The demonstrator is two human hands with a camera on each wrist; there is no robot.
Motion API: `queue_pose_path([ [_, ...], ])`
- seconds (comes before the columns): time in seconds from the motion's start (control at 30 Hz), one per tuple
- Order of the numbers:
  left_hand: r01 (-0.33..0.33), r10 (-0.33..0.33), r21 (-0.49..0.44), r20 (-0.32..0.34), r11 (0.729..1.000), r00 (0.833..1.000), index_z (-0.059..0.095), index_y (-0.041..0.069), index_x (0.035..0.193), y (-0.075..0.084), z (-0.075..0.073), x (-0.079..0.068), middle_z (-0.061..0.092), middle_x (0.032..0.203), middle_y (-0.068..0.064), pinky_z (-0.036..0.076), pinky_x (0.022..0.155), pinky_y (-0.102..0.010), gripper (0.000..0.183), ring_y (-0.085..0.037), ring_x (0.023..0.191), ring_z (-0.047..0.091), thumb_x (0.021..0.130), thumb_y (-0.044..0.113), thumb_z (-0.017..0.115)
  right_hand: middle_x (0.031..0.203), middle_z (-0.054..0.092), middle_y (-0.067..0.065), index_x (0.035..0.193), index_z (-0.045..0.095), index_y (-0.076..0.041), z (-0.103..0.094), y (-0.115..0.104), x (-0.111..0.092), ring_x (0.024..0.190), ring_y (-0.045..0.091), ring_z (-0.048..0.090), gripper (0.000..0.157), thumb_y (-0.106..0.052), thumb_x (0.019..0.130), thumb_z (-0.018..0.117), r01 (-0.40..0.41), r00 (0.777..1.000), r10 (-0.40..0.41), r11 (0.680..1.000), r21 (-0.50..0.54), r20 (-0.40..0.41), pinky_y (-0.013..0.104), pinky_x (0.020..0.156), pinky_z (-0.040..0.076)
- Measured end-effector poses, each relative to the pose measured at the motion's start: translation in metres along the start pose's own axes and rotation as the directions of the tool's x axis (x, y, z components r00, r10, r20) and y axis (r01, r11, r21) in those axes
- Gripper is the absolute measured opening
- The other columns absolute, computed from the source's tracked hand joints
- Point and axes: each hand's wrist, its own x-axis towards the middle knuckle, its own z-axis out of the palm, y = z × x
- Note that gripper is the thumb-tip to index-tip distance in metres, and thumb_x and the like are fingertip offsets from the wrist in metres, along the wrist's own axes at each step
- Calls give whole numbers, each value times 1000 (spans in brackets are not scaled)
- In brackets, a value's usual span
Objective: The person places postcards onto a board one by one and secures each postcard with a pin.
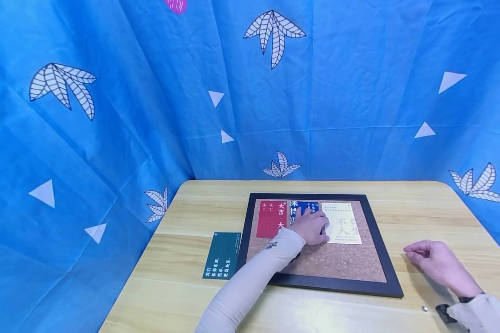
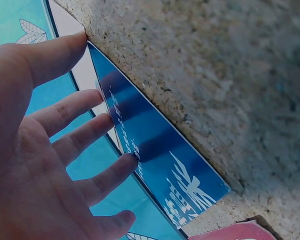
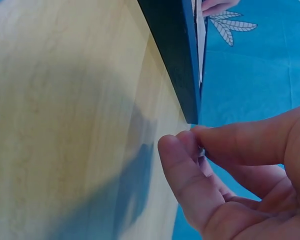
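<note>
My left hand (image 1: 311, 226) rests on a blue card (image 2: 155, 135) with white lettering, its fingers spread along the card's edge. The card lies on a black-framed cork board (image 1: 337, 263), between a red card (image 1: 271, 219) and a cream card (image 1: 340, 224). The left thumb reaches the corner between the blue and cream cards. Beyond the board's right side, over the table, my right hand (image 1: 435, 266) pinches a small shiny pin (image 3: 202, 151) between thumb and fingertips. Most of the pin is hidden by the fingers.
A dark green card (image 1: 222, 255) with white writing lies on the wooden table (image 1: 183, 305), left against the board's frame. One small silvery round piece (image 1: 424, 308) lies near the right wrist. Blue patterned curtain (image 1: 250, 92) surrounds the table at the back and sides.
</note>
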Motion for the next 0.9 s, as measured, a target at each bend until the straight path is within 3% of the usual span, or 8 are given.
queue_pose_path([
  [0.37,2,-2,3,-1,1000,1000,67,34,133,0,1,0,53,152,15,27,126,-56,42,-18,136,49,95,50,70,97,79,17,121,69,10,-6,-8,3,72,3,69,30,-9,101,60,-6,1000,6,997,72,-2,23,62,54],
  [0.63,-1,1,0,-4,1000,1000,67,35,133,1,0,1,53,152,15,27,126,-56,41,-18,137,49,95,51,70,102,78,21,112,75,6,-12,-11,10,74,-11,58,25,-12,98,65,49,998,-49,999,-5,-44,21,63,50],
  [0.9,6,-6,1,-4,1000,1000,66,35,134,0,2,2,53,152,15,27,126,-56,42,-19,137,49,95,51,70,108,76,25,111,75,6,-17,-19,20,76,-15,53,22,-7,96,67,114,990,-117,993,-37,-85,20,65,49],
])
